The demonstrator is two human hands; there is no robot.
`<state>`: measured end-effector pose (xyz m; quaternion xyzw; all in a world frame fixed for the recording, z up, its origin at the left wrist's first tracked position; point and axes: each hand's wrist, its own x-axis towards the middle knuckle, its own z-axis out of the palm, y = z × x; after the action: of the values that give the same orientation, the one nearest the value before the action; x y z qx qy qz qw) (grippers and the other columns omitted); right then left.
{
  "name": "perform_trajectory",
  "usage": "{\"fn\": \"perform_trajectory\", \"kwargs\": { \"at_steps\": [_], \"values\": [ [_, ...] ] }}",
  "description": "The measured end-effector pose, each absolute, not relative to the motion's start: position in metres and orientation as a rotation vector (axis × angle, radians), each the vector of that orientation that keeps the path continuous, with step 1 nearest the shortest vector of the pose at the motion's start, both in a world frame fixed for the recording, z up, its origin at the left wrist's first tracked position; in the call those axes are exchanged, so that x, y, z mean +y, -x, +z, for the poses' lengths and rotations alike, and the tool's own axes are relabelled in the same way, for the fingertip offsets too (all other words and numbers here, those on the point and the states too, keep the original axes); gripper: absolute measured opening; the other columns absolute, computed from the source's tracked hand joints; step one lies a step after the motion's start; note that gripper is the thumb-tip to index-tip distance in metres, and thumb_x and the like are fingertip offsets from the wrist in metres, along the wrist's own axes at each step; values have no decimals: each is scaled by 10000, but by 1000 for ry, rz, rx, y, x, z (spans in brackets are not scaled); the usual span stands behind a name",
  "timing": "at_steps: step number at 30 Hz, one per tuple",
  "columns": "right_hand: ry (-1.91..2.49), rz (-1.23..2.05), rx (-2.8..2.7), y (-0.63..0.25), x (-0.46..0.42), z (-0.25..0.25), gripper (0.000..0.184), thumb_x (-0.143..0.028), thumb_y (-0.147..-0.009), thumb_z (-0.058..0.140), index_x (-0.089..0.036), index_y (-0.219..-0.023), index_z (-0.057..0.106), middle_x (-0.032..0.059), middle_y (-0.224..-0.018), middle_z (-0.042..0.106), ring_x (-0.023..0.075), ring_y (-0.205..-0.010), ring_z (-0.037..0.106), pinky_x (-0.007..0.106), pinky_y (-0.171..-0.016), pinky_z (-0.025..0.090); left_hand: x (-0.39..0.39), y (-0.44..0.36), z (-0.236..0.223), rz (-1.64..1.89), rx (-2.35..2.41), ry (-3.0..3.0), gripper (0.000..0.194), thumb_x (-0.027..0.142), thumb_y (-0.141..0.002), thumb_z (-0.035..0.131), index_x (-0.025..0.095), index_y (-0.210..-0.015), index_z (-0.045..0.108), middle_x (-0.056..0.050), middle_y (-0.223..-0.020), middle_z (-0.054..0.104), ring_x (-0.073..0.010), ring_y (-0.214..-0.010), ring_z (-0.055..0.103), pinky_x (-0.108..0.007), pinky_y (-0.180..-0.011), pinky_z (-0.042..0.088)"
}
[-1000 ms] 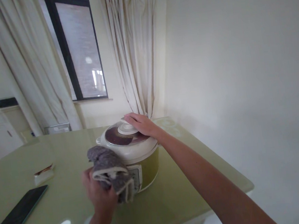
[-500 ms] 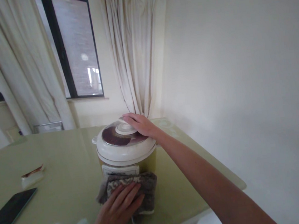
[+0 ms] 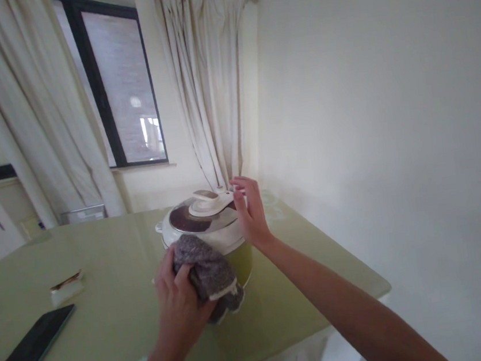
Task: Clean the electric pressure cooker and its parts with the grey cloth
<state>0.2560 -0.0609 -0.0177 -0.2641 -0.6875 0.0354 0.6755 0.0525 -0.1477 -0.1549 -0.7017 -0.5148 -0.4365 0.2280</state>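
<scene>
A rice cooker (image 3: 206, 236) with a white rim, a dark glassy lid top and a white lid handle (image 3: 206, 202) stands on the green table. My left hand (image 3: 181, 294) grips a bunched grey cloth (image 3: 204, 265) in front of the cooker, hiding much of its front side. Whether the cloth presses on the cooker I cannot tell for sure. On the cooker's right side, my right hand (image 3: 250, 208) is raised by the lid's edge with its fingers apart and nothing in them.
A dark phone-like slab (image 3: 28, 355) lies on the green table (image 3: 116, 276) at the left, with a small white-and-brown packet (image 3: 67, 287) beyond it. A white wall (image 3: 369, 131) borders the table on the right. Curtains (image 3: 213, 91) and a window stand behind.
My right hand has come off the lid handle to the lid's right edge. The cloth, flat under my left hand before, is now bunched and higher up against the cooker's front.
</scene>
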Motion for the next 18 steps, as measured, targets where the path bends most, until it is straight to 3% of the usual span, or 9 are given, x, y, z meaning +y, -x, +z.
{"fn": "perform_trajectory", "kwargs": {
  "at_steps": [5,7,10,12,15,18],
  "values": [
    [575,-123,-1569,-260,-155,-75,321,-333,-1063,472,-248,-1352,582,110,-1217,641,274,-1210,598,478,-1041,511,-140,-103,-87,-1001,-1406,1971,543,442,-921,674,201,-1396,567,-255,-1706,361,-455,-1582,334,-691,-1247,278],
    [720,-81,-1687,-252,-173,-92,451,-417,-1076,473,-245,-1491,512,137,-1393,618,298,-1335,563,504,-1107,486,-136,-116,-61,-903,-1520,2051,514,333,-937,621,229,-1439,593,-219,-1706,395,-424,-1584,354,-715,-1264,229],
    [916,-4,-1731,-235,-176,-101,745,-604,-1092,363,-196,-1700,228,181,-1664,438,338,-1543,416,559,-1218,404,-131,-104,-16,-712,-1515,2426,636,316,-870,668,254,-1498,588,-177,-1722,390,-424,-1607,319,-723,-1270,247],
    [1023,11,-1740,-226,-168,-97,877,-686,-1075,306,-140,-1729,96,214,-1729,333,368,-1611,313,610,-1253,344,-126,-81,14,-617,-1230,2803,624,409,-914,633,305,-1526,573,-102,-1727,405,-348,-1598,368,-566,-1274,373],
    [1271,6,-1741,-215,-146,-74,956,-753,-1033,373,-116,-1719,181,266,-1744,265,446,-1639,200,707,-1260,246,-105,-54,45,-996,-1236,2692,530,362,-1008,420,273,-1500,595,-73,-1632,534,-254,-1523,490,-443,-1269,408],
    [1449,-47,-1821,-212,-118,-39,947,-819,-935,536,-229,-1662,392,274,-1705,341,531,-1600,240,791,-1219,184,-73,-53,43,-1204,-1564,2297,536,352,-1020,372,158,-1458,613,-139,-1498,644,-280,-1434,581,-467,-1257,420]
  ]
}}
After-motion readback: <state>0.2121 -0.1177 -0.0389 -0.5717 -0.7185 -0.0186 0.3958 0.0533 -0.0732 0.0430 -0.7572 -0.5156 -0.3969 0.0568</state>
